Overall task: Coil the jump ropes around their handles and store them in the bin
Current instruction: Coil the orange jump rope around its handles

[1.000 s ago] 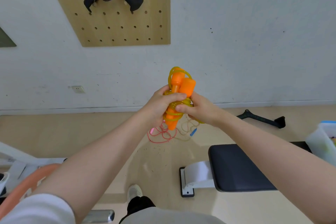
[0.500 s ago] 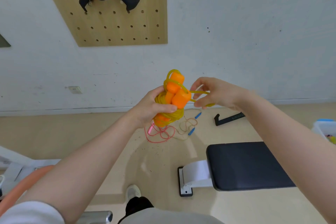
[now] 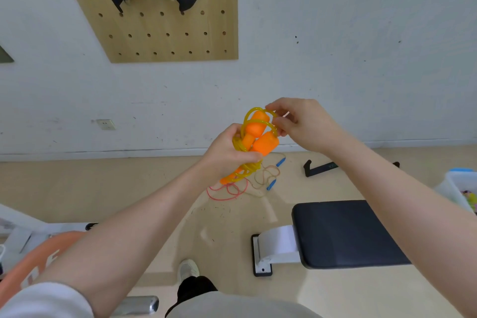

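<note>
The orange handles (image 3: 258,137), long axis tilted up and away, are gripped with their yellow cord (image 3: 241,147) in the curled left hand (image 3: 227,155). A cord loop just above the handle tops is pinched by the right hand (image 3: 302,124). The bin (image 3: 454,186) is seen well right of the handles.

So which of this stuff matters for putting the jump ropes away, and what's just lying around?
Part of the job:
orange jump rope, held in left hand and right hand
loose ropes on the floor
bin

Lying about:
bench
pegboard
black bar
</note>
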The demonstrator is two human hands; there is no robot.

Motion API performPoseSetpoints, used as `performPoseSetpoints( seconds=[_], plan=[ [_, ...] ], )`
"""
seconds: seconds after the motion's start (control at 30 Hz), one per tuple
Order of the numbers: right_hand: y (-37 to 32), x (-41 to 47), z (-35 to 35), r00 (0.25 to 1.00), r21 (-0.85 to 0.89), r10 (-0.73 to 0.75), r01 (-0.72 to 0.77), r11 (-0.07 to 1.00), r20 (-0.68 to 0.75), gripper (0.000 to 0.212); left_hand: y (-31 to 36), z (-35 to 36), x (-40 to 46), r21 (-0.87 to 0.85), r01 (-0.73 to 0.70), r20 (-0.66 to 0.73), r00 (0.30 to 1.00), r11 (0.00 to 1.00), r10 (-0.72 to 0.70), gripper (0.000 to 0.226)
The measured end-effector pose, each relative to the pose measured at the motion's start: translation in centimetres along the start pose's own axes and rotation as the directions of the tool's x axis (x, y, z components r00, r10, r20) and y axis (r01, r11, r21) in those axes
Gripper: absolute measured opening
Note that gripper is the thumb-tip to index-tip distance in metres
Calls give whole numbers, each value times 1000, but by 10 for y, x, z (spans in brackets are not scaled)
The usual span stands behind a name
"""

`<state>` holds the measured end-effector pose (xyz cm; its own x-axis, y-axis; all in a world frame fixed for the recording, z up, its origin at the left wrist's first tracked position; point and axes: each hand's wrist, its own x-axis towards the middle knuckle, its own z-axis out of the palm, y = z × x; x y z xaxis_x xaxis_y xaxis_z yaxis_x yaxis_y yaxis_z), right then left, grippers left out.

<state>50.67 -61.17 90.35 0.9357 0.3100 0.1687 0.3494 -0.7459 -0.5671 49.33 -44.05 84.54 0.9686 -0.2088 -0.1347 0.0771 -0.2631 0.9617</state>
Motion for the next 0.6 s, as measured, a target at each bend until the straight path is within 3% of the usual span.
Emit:
performPoseSetpoints(
  seconds=[0.17, 0.3, 0.43, 0.5, 0.6],
  plan=[
    [-6, -6, 8, 1000, -101, -6, 5, 995, -8, 36, 0, 4, -2, 31, 27, -40, 999, 999, -26, 45],
    [-11, -5, 20, 994, -397, 72, -98, 912, -79, 19, 6, 12, -1, 120, 9, -82, 997, 993, 1, 47],
    [-14, 0, 31, 981, -429, 136, -182, 885, -136, 18, 12, 15, 2, 254, -28, -156, 985, 967, 69, 58],
    [-8, 2, 30, 978, -322, 161, -196, 926, -132, 18, 11, 11, 3, 293, -47, -148, 985, 955, 94, 74],
    [0, -1, 22, 952, 132, 271, -253, 958, -145, 12, 10, 0, 2, 358, -39, -100, 992, 933, 80, 90]
  ],
)
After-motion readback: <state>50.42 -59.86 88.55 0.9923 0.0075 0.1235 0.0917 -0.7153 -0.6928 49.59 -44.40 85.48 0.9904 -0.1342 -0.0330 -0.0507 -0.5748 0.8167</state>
